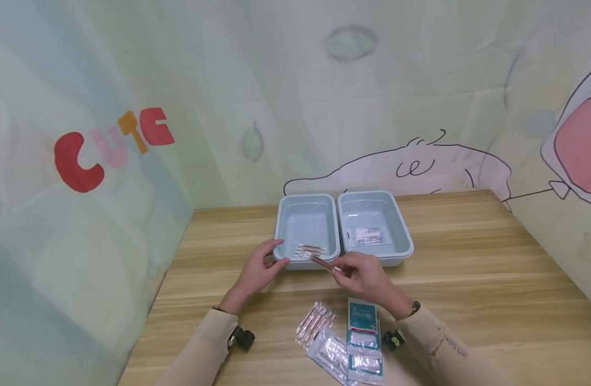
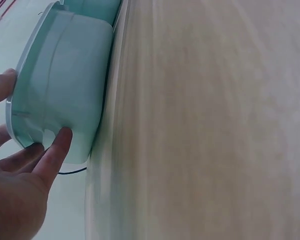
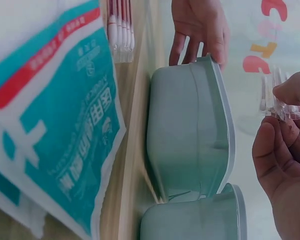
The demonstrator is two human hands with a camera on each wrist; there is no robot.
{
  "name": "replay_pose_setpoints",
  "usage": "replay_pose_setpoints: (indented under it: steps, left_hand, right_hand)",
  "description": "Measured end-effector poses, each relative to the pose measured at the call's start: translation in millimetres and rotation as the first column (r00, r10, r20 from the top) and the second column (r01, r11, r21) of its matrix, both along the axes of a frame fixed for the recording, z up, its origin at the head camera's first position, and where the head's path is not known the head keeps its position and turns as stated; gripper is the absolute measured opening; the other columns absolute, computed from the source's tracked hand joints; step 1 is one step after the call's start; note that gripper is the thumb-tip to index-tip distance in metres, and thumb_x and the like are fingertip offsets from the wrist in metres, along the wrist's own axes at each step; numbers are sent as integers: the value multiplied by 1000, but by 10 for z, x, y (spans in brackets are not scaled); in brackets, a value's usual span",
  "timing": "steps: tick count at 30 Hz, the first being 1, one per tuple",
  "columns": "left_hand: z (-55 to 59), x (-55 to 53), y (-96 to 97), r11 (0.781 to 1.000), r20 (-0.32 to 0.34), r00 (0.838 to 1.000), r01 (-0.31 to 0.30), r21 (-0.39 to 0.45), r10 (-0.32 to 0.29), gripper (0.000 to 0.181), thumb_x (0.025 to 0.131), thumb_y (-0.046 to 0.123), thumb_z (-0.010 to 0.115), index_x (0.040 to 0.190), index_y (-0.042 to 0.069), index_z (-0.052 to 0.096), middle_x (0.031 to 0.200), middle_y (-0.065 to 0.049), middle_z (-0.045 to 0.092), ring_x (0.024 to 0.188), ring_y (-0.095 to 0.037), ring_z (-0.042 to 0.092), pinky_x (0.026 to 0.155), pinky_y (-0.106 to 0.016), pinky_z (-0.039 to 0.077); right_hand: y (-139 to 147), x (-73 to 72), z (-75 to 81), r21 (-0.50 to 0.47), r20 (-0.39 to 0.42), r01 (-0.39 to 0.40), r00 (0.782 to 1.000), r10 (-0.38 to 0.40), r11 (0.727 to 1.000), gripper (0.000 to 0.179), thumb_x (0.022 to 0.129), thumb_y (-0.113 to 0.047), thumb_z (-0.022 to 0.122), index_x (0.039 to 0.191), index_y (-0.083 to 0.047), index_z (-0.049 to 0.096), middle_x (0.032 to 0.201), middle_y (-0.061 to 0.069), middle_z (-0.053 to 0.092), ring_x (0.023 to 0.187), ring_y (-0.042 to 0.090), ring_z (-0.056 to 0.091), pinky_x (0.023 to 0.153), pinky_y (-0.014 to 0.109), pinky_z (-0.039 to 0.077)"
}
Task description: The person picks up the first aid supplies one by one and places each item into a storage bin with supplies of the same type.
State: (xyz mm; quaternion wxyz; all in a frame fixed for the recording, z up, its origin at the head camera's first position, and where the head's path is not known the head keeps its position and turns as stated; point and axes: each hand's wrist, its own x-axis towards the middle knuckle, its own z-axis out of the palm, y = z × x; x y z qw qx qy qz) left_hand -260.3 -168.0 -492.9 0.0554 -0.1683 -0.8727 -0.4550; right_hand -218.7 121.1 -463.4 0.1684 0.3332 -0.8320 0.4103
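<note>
My left hand [image 1: 260, 271] rests against the near left corner of the left pale blue plastic basin [image 1: 306, 199]. Its spread fingers touch the basin's outer wall [image 2: 75, 85] and rim. Several wrapped cotton swabs [image 1: 311, 249] with reddish-brown shafts lie inside that basin near its front. Just above its front right corner, my right hand [image 1: 367, 276] pinches a few more wrapped cotton swabs [image 1: 322, 262] between thumb and fingers. Clear wrapper ends [image 3: 275, 97] stick out of the right hand in the right wrist view.
The right basin [image 1: 402, 225] stands beside the left one and holds a clear flat packet [image 1: 369, 236]. On the wooden table [image 1: 478, 279], nearer me, lie a pile of wrapped swabs [image 1: 316, 323], a clear packet [image 1: 330, 354] and teal-and-white packets [image 1: 363, 316]. A printed curtain [image 1: 256, 80] hangs behind.
</note>
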Motion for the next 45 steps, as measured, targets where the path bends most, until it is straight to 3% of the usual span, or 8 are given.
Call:
replay_pose_setpoints:
  steps: [9, 17, 31, 45]
  left_hand:
    - [-13, 3, -6, 999, -8, 1000, -4, 32, 4, 51, 88, 22, 73, 133, 6, 56, 140, -16, 52, 128, -33, 51, 91, -35, 55]
    - [-5, 33, 12, 994, 37, 999, -22, 112, 18, 55, 86, 18, 75, 134, 3, 54, 139, -19, 51, 123, -38, 55, 90, -38, 56]
    - [23, 64, 29, 986, 55, 997, -53, 158, 45, 61, 83, 15, 78, 135, 0, 51, 136, -24, 52, 118, -41, 58, 86, -33, 58]
    - [-4, 53, 24, 989, 59, 996, -70, 132, 63, 66, 84, 22, 78, 140, 4, 47, 137, -19, 54, 116, -36, 61, 87, -35, 57]
  right_hand:
    - [-19, -55, 45, -46, 17, 14, 1000, -13, 999, 13, 82, -8, 75, 94, -11, 74, 84, -3, 70, 69, 2, 61, 59, 19, 55]
    - [-36, -121, 102, -52, -4, 21, 1000, -22, 998, 14, 83, -10, 75, 96, -13, 73, 85, -5, 69, 70, 2, 61, 61, 20, 56]
    - [-95, -300, 216, -59, -32, 107, 994, -109, 993, 11, 84, -12, 74, 95, -12, 74, 82, -5, 69, 67, 3, 58, 61, 22, 55]
    - [-162, -459, 241, -32, -36, 143, 989, -145, 989, 10, 85, -13, 72, 94, -10, 73, 79, -2, 68, 67, 6, 59, 61, 27, 57]
